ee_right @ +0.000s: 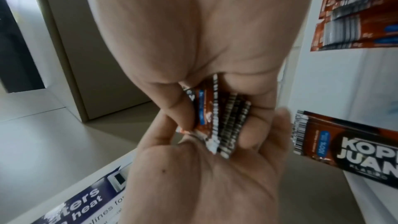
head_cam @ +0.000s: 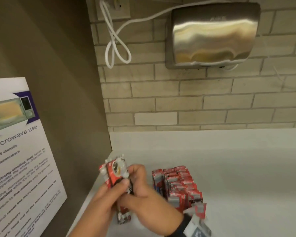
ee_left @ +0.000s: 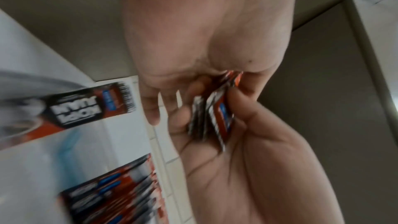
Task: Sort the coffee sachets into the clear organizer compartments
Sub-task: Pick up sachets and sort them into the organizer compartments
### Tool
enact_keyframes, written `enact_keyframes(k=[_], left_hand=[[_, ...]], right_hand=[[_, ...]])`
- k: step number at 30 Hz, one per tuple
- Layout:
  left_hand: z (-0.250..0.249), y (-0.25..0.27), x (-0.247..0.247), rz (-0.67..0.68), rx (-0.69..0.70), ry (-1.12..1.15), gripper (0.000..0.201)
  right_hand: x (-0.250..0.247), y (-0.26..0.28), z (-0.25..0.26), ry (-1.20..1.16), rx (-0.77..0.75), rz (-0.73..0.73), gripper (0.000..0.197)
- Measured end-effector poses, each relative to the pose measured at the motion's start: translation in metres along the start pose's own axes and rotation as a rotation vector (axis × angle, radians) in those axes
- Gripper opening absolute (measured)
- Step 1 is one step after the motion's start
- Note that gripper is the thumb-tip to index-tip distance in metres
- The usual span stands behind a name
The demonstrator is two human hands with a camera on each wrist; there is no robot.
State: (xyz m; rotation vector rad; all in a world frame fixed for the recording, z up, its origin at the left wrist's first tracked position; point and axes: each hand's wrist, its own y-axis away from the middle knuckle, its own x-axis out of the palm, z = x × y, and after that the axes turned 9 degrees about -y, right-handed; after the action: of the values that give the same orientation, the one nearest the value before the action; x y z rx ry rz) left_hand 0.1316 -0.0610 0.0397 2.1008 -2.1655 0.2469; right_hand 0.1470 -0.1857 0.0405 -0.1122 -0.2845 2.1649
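Both hands meet over the white desk [head_cam: 237, 177], just left of the rows of sachets [head_cam: 179, 183], and together they clasp a small bundle of coffee sachets [head_cam: 115, 170]. The left hand [head_cam: 102, 200] curls round the bundle from the left with its thumb pressed across the front, and the right hand [head_cam: 143, 199] wraps its fingers round the same bundle from the other side. In the right wrist view the bundle [ee_right: 217, 118] shows edge-on, several thin packets pinched between the fingers [ee_right: 178, 106] of one hand and the palm of the other. The rows of sachets stand upright, red and silver, packed close together; the walls of the clear organizer cannot be made out around them. One loose sachet [ee_right: 349, 144] lies flat on the desk just beside the rows. Left of the rows, a microwave notice [head_cam: 22, 159] leans on the side wall. Above them on the brick wall hangs a steel hand dryer [head_cam: 212, 35].
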Motion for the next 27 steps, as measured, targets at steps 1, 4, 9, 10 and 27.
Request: enact_keyframes(k=[1,4,9,10,27], left_hand=[[0.005,-0.001,-0.001,-0.029,-0.029,0.058,0.090],[0.008,0.000,-0.005,-0.127,-0.029,0.119,0.080],[-0.003,-0.006,-0.002,-0.170,0.038,0.100,0.047],[-0.005,-0.006,-0.001,-0.178,0.043,0.065,0.035],[-0.009,-0.001,-0.025,-0.243,0.092,-0.157,0.013]], right_hand=[[0.002,-0.003,-0.004,0.054,-0.015,0.013,0.036],[0.007,-0.011,-0.017,0.214,-0.058,-0.021,0.036],[0.006,-0.008,-0.011,0.333,-0.129,-0.200,0.043],[0.002,-0.007,-0.006,0.359,-0.146,-0.231,0.037],[-0.032,-0.009,0.000,-0.124,-0.024,-0.388,0.018]])
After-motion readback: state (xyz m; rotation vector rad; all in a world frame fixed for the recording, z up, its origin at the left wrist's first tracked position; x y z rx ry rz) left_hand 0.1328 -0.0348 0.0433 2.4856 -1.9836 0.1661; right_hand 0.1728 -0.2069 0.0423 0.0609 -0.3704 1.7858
